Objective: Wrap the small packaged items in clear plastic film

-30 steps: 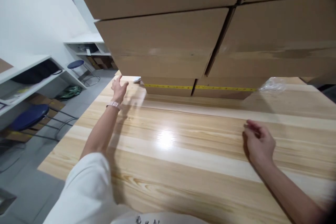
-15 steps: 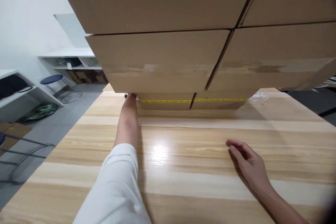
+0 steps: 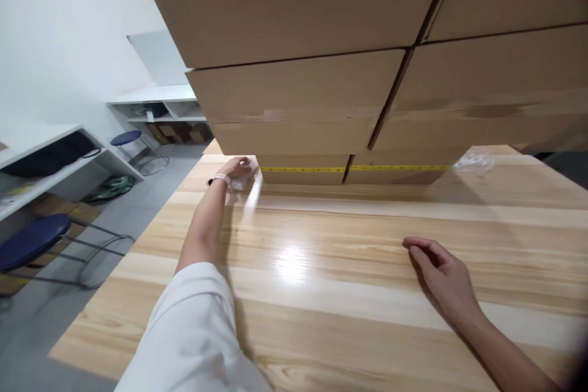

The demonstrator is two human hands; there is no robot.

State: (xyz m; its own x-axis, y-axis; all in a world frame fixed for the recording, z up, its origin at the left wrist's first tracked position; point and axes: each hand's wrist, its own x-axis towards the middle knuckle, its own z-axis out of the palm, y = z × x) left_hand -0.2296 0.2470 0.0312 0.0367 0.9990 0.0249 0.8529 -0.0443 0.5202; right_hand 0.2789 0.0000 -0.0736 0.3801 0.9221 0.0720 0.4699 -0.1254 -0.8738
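Observation:
My left hand (image 3: 236, 166) reaches to the left end of the bottom cardboard boxes (image 3: 303, 178), a pale watch strap on its wrist. Its fingers are curled closed on crumpled clear plastic (image 3: 241, 182), partly hidden beneath them. A yellow strip with dark marks (image 3: 312, 169), like a measuring tape, runs straight across the faces of the bottom boxes. On the wooden table (image 3: 340, 318) at the right, my right hand (image 3: 443, 278) rests on its side. Its fingers are loosely bent, thumb slightly apart from the forefinger, with nothing visible in them.
Large cardboard boxes (image 3: 298, 98) are stacked high over the table's far side, jutting out above the bottom row. More crumpled clear plastic (image 3: 475, 161) lies at the right end. Beyond the table's left edge stand blue stools (image 3: 37, 242) and white shelves (image 3: 156, 95).
My left hand has come out from behind the left end of the boxes, bringing clear plastic into view. The view has shifted left; my right hand stays resting on the table.

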